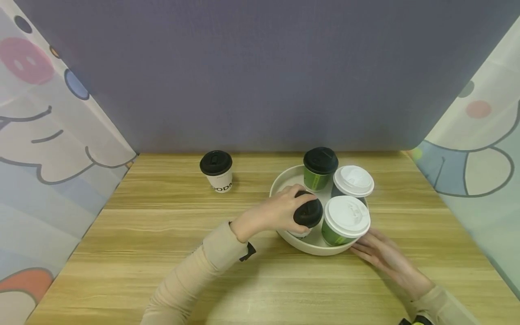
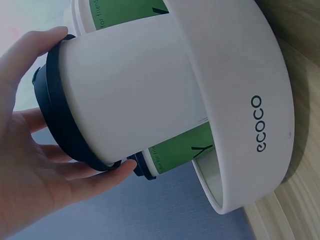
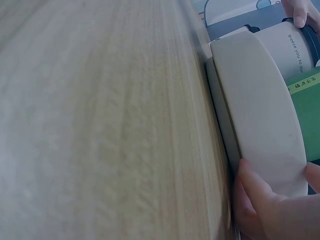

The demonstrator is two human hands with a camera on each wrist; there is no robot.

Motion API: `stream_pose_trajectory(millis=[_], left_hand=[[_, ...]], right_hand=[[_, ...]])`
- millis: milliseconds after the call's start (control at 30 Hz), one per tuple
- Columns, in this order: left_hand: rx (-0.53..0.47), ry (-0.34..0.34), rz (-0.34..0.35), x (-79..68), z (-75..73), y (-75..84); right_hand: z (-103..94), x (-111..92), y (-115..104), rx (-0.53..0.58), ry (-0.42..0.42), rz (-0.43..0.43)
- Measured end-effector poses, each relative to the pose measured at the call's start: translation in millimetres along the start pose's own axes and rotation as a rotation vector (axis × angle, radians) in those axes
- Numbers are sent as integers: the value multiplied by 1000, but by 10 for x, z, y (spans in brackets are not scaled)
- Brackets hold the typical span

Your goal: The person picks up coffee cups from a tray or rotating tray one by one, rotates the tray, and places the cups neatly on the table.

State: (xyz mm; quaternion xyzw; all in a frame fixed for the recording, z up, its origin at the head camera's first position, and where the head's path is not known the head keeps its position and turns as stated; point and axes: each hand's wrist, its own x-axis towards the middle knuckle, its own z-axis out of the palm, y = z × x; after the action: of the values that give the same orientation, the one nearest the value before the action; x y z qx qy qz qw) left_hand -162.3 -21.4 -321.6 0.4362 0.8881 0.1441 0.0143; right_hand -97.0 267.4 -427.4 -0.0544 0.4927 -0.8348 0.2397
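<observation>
I see the left grip (image 1: 284, 210) clamped round the black lid (image 2: 56, 107) of a white cup (image 2: 130, 90), thumb on the near side, fingers on the far side, while the right grip (image 1: 383, 255) pinches the bowl (image 1: 308, 249) at its near right edge. Holding by the lid calls for care, I'd say: even, light pressure should stop it popping off, and keeping the cup level should spare the white-lidded green cup (image 1: 335, 238) close beside it a knock. A firm hold on the bowl seems wise too. The white cup hangs or stands directly below the left grip, its lower part inside the bowl's left side; whether its base touches bottom, I can't tell. Another cup (image 1: 221, 181) stands well apart on the counter (image 1: 162, 234).
</observation>
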Motion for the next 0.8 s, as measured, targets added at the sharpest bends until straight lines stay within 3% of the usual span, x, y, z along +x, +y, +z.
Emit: stream_pose_trajectory(millis=[200, 400, 600, 800], left_hand=[[-10, 24, 6, -2, -18, -16], [-27, 59, 4, -25, -126, -23], [-32, 136, 21, -50, -264, -61], [8, 170, 4, -76, -380, -104]], right_hand=[[23, 3, -8, -55, 54, 19], [35, 4, -13, -93, 92, 33], [30, -2, -11, -79, 68, 25], [24, -14, -3, -20, 20, 7]])
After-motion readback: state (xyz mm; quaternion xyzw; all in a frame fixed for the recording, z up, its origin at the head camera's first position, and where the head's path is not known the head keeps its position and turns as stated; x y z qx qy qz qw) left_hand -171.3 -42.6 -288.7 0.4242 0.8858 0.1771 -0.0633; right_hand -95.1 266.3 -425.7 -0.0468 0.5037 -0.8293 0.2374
